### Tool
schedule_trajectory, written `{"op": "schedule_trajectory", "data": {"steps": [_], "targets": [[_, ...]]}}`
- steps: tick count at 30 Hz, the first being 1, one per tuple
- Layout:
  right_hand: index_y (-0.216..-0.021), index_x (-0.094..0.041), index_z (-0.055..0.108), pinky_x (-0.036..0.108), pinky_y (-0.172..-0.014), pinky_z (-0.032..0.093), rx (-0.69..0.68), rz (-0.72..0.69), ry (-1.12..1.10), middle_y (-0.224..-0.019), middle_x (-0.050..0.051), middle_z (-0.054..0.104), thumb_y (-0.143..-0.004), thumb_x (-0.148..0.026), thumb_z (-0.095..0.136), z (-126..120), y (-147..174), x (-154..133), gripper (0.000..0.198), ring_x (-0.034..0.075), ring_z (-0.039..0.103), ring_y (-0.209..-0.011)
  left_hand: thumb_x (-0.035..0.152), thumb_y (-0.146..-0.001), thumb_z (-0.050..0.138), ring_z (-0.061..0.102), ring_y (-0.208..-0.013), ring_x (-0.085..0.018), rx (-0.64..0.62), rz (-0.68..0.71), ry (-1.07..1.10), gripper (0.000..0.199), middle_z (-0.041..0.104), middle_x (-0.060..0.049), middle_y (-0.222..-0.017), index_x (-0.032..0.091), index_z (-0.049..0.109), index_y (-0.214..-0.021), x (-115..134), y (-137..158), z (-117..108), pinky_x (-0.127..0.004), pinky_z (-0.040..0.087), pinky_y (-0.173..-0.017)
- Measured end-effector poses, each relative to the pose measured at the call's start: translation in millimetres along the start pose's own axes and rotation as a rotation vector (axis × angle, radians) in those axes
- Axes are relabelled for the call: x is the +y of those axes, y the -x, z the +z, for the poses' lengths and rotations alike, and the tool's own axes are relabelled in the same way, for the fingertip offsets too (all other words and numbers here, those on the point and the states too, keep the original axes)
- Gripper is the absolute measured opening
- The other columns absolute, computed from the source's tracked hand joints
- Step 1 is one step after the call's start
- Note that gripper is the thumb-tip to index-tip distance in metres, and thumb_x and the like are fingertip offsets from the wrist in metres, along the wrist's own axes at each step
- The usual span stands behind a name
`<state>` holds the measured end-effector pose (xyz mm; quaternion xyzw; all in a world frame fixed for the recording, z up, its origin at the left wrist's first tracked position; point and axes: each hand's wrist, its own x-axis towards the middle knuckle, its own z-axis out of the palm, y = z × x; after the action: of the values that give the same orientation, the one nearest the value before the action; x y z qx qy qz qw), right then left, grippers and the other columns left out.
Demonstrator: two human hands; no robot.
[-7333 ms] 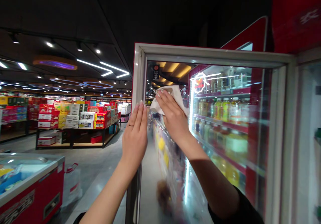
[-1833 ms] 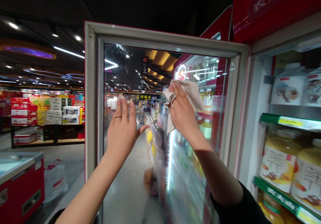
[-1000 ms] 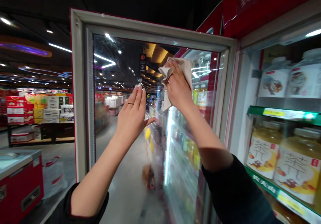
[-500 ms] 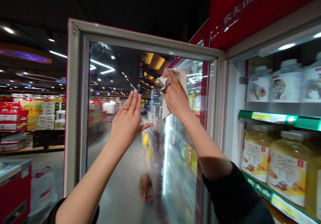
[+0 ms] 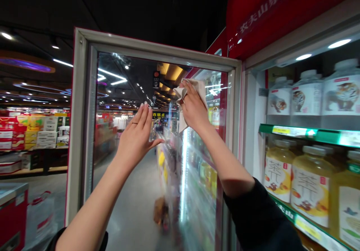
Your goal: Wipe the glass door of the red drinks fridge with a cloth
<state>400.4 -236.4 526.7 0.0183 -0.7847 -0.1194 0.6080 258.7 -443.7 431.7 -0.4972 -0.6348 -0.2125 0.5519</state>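
Note:
A glass fridge door [image 5: 123, 194] with a grey frame stands swung out in front of me. Against its upper right glass, my right hand [image 5: 195, 106] presses a pale cleaning cloth [image 5: 200, 88], fingers over the folds. Part of the cloth hangs below the palm. Left of it, my left hand [image 5: 136, 133] is at the pane, fingers stretched upward and thumb out to the side, with nothing in it. A thin dark ring circles one of its fingers.
To the right, the fridge shelves hold clear tiger-label bottles [image 5: 305, 97] above yellow tea bottles [image 5: 311, 183]. Green shelf edges [image 5: 323, 135] carry price tags. At left are stacked boxes [image 5: 46, 135], a red counter [image 5: 12, 217] and a clear plastic-wrapped pack [image 5: 41, 217].
The view has turned slightly right, so the door and both hands sit a little further left. My right hand keeps the cloth on the glass; the left keeps its flat pose.

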Motion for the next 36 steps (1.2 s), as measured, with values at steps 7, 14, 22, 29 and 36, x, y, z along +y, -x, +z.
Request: {"op": "schedule_trajectory", "data": {"steps": [7, 14, 22, 29, 36], "targets": [[-0.178, -0.023, 0.038, 0.056, -0.147, 0.025, -0.068, -0.058, 0.031, -0.185, 0.007, 0.041, -0.109, -0.019, 0.037, -1, 32, -12, 0.069, 0.023, 0.027, -0.176, 0.05, -0.094, 0.088, 0.022, -0.175, -0.041, -0.004, 0.015, -0.02, 0.124, 0.024, -0.031, -0.183, 0.0, 0.015, -0.18, 1, 1, -1, -0.055, 0.034, -0.14], [-0.177, -0.017, 0.037, 0.056, -0.147, 0.021, -0.005, 0.001, 0.029, -0.187, 0.012, 0.037, -0.111, -0.022, 0.037, -4, 2, 6, 0.066, 0.025, 0.026, -0.177, 0.047, -0.096, 0.085, 0.022, -0.175, -0.041, -0.044, 0.007, -0.025, 0.123, 0.021, -0.029, -0.185, 0.005, 0.008, -0.182, 0, 0, -10, -0.057, 0.035, -0.14], [-0.18, -0.022, 0.031, 0.056, -0.147, 0.021, 0.007, 0.017, -0.002, -0.187, 0.009, 0.037, -0.114, -0.022, 0.031, 15, 36, -10, 0.067, 0.022, 0.02, -0.178, 0.046, -0.096, 0.083, 0.017, -0.175, -0.046, -0.027, -0.035, -0.001, 0.122, 0.014, -0.034, -0.185, 0.0, 0.007, -0.181, 15, -4, -9, -0.064, 0.031, -0.14], [-0.181, -0.024, 0.028, 0.061, -0.146, 0.022, 0.081, 0.059, 0.046, -0.188, 0.011, 0.035, -0.118, -0.032, 0.034, -7, 17, 34, 0.064, 0.027, 0.024, -0.177, 0.04, -0.095, 0.084, 0.011, -0.174, -0.048, -0.049, -0.042, 0.002, 0.122, 0.012, -0.037, -0.182, -0.001, 0.007, -0.18, 48, -11, -2, -0.068, 0.034, -0.138], [-0.182, -0.025, 0.027, 0.062, -0.146, 0.024, 0.057, 0.03, 0.003, -0.187, 0.011, 0.035, -0.116, -0.03, 0.04, -4, 68, 22, 0.068, 0.03, 0.025, -0.177, 0.042, -0.093, 0.087, 0.006, -0.174, -0.047, -0.079, -0.024, -0.021, 0.122, 0.008, -0.039, -0.181, -0.004, 0.014, -0.179, 52, -13, -4, -0.068, 0.036, -0.136]]}}
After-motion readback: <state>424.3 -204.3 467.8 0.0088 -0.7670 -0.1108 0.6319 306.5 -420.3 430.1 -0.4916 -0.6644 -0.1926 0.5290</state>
